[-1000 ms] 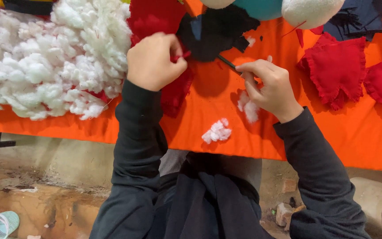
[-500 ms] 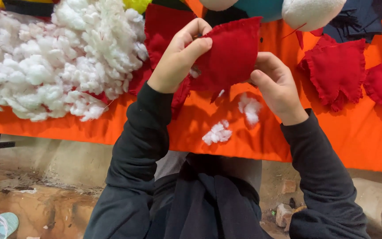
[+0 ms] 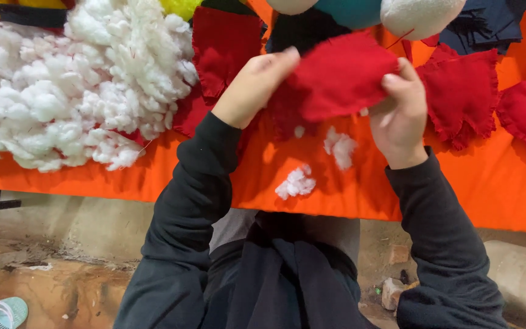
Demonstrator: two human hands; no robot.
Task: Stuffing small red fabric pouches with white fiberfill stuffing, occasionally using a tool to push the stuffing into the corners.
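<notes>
- Head view shows my left hand (image 3: 252,90) and my right hand (image 3: 398,116) both pinched shut on one red felt piece (image 3: 342,76), lifted just above the orange cloth (image 3: 506,195) that covers the table
- My left fingers clamp its left edge, my right thumb and fingers close on its right edge, so the piece hangs stretched between them
- I judge it light, soft and floppy: it sags and folds where nothing supports it, so it needs a hold at two edges to stay flat
- The felt surface looks fuzzy, not slippery, and a light pinch should keep it; pulling hard at the frayed rim could tear or stretch it
- The best hold seems to be near the stitched border, away from any open gap
- White stuffing heap (image 3: 62,91) lies to my left, two loose tufts (image 3: 296,181) sit below the piece
- More red felt shapes (image 3: 461,97) lie to my right, one red square (image 3: 225,49) behind my left hand
</notes>
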